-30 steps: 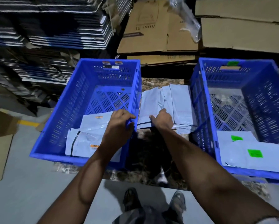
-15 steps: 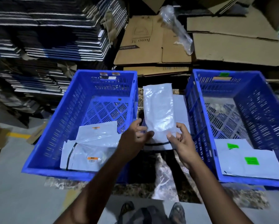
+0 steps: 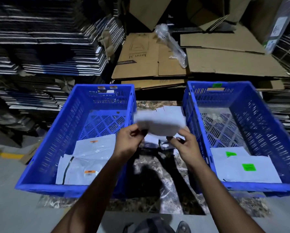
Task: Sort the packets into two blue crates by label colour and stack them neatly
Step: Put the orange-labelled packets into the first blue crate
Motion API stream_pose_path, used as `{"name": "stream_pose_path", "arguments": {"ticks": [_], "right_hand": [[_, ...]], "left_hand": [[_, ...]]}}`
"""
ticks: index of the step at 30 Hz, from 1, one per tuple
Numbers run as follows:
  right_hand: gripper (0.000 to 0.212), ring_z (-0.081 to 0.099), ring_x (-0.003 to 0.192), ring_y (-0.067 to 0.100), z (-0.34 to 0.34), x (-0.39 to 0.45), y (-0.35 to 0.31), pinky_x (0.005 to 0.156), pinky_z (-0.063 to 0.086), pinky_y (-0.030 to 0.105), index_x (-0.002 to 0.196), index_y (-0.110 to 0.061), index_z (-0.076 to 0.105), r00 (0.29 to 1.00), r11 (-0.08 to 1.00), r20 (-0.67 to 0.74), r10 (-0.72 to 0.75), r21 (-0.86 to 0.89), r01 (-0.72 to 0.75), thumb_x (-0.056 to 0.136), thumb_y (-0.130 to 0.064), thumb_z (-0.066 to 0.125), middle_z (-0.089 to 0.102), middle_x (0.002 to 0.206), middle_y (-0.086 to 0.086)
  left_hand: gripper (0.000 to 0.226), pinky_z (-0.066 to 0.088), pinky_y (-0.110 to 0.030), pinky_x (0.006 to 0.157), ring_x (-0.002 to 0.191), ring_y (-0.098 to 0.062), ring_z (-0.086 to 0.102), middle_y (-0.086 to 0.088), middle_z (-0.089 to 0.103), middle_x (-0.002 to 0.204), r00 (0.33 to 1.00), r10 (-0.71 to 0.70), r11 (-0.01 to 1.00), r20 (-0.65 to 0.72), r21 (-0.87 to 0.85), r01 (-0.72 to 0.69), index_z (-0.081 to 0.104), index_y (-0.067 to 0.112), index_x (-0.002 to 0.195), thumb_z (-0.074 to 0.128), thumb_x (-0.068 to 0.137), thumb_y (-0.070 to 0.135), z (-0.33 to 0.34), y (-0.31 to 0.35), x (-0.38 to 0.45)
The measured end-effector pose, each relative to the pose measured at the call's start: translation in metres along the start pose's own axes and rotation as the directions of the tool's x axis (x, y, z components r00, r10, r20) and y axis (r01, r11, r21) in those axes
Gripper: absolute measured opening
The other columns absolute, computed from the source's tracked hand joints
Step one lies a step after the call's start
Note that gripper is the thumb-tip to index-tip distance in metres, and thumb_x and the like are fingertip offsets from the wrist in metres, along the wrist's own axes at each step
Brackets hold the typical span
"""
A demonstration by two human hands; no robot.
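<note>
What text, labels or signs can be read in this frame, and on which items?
"Juno 51", upside down, on the flattened cardboard box; exact characters uncertain.
Dark strip print on that box: unreadable.
Orange labels on left-crate packets: too small.
Green labels on right-crate packets: blurred.
Held packet: motion-blurred, nothing legible.

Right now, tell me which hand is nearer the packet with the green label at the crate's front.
Right. The right hand hangs just outside the right crate, beside that packet; the left hand is farther, by the left crate.

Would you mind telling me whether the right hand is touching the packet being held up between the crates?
Touching. The head view shows the right hand pinching the lower right edge of the blurred packet, with no gap visible.
</note>
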State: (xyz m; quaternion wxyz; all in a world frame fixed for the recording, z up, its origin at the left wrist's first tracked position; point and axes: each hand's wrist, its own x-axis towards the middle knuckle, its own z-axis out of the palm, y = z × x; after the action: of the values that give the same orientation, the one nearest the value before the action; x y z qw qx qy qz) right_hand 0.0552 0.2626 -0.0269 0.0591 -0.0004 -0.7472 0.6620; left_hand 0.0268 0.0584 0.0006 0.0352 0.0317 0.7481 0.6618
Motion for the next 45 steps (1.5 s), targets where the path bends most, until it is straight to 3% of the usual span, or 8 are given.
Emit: {"name": "stream_pose_path", "arguments": {"ticks": [5, 11, 14, 17, 26, 36, 41, 45], "right_hand": [[0.049, 0.05, 0.124, 0.0, -0.002, 0.001, -0.007, 0.096, 0.047, 0.033, 0.078, -0.027, 0.075, 0.993, 1.0, -0.121, -0.011, -0.009, 0.01, 0.089, 0.015, 0.051, 0.047, 0.138, -0.004], [0.025, 0.067, 0.099, 0.03, -0.018, -0.012, -0.014, 0.079, 0.051, 0.045, 0.118, -0.026, 0.066, 0.986, 0.91, 0.03, 0.162, 0.382, -0.161, 0.099, -0.014, 0.056, 0.068, 0.118, 0.006], [0.044, 0.07, 0.094, 0.037, -0.028, -0.021, -0.007, 0.084, 0.057, 0.05, 0.126, -0.037, 0.06, 0.993, 0.976, 0.074, 0.088, 0.195, -0.101, 0.089, -0.017, 0.072, 0.065, 0.119, 0.014], [0.046, 0.072, 0.077, 0.02, -0.032, -0.025, -0.006, 0.069, 0.055, 0.034, 0.123, -0.037, 0.061, 0.996, 0.983, -0.008, 0.086, 0.163, -0.083, 0.088, -0.011, 0.073, 0.068, 0.111, 0.004], [0.047, 0.074, 0.088, 0.028, -0.027, -0.024, -0.001, 0.073, 0.061, 0.039, 0.129, -0.028, 0.056, 0.98, 0.953, 0.168, 0.106, 0.265, -0.148, 0.09, -0.004, 0.069, 0.072, 0.112, 0.003], [0.039, 0.072, 0.084, 0.011, 0.026, -0.021, 0.021, 0.076, 0.056, 0.035, 0.124, -0.032, 0.058, 0.993, 0.991, 0.027, 0.111, 0.069, -0.113, 0.095, -0.006, 0.062, 0.075, 0.102, -0.004], [0.036, 0.071, 0.09, 0.023, 0.065, -0.015, 0.033, 0.086, 0.055, 0.046, 0.118, -0.024, 0.062, 0.979, 0.985, -0.119, 0.163, 0.073, -0.155, 0.091, 0.0, 0.063, 0.076, 0.09, 0.0], [0.033, 0.07, 0.078, 0.008, 0.088, -0.009, 0.049, 0.087, 0.054, 0.05, 0.116, -0.02, 0.063, 0.96, 0.978, -0.188, 0.209, 0.058, -0.202, 0.091, 0.0, 0.063, 0.076, 0.09, 0.002]], "left_hand": [[0.034, 0.053, -0.019, 0.072, 0.092, -0.013, 0.071, -0.008, 0.073, 0.108, 0.992, -0.099, 0.949, 0.078, -0.292, 0.117, 0.075, 0.01, 0.11, 0.042, 0.101, 0.009, 0.006, 0.009, -0.015], [0.049, 0.044, -0.021, 0.105, 0.131, -0.002, 0.051, 0.013, 0.063, 0.132, 0.997, 0.073, 0.995, 0.012, -0.068, -0.072, 0.062, 0.023, 0.127, 0.068, 0.088, -0.006, 0.021, 0.005, -0.024], [0.067, 0.053, -0.042, 0.099, 0.122, -0.02, 0.062, -0.001, 0.067, 0.129, 1.0, 0.014, 0.983, -0.023, -0.183, -0.018, 0.045, 0.029, 0.142, 0.066, 0.089, -0.007, 0.036, 0.005, -0.029], [0.07, 0.059, -0.038, 0.085, 0.11, -0.022, 0.07, -0.006, 0.072, 0.121, 0.993, -0.065, 0.97, -0.102, -0.242, 0.039, 0.034, 0.029, 0.146, 0.065, 0.092, -0.003, 0.052, 0.004, -0.034], [0.021, 0.056, -0.025, 0.07, 0.087, -0.012, 0.073, -0.004, 0.076, 0.101, 0.962, -0.116, 0.983, -0.248, -0.17, 0.074, 0.063, 0.004, 0.117, 0.05, 0.101, 0.001, 0.044, 0.037, -0.042], [0.015, 0.043, -0.016, 0.061, 0.062, 0.004, 0.054, 0.015, 0.066, 0.067, 0.984, 0.026, 0.878, -0.175, 0.475, 0.062, 0.069, 0.023, 0.085, 0.06, 0.09, 0.013, -0.158, 0.061, 0.009], [0.019, 0.04, -0.022, 0.046, 0.05, -0.012, 0.051, 0.006, 0.056, 0.05, 0.958, -0.286, 0.679, -0.027, 0.7, 0.222, 0.066, 0.021, 0.064, 0.051, 0.074, 0.014, -0.21, 0.026, 0.021], [0.018, 0.051, -0.028, 0.072, 0.072, -0.015, 0.063, -0.001, 0.07, 0.077, 0.771, -0.585, 0.421, 0.253, 0.907, 0.022, 0.074, 0.021, 0.085, 0.06, 0.079, 0.01, -0.211, -0.026, 0.022]]}}
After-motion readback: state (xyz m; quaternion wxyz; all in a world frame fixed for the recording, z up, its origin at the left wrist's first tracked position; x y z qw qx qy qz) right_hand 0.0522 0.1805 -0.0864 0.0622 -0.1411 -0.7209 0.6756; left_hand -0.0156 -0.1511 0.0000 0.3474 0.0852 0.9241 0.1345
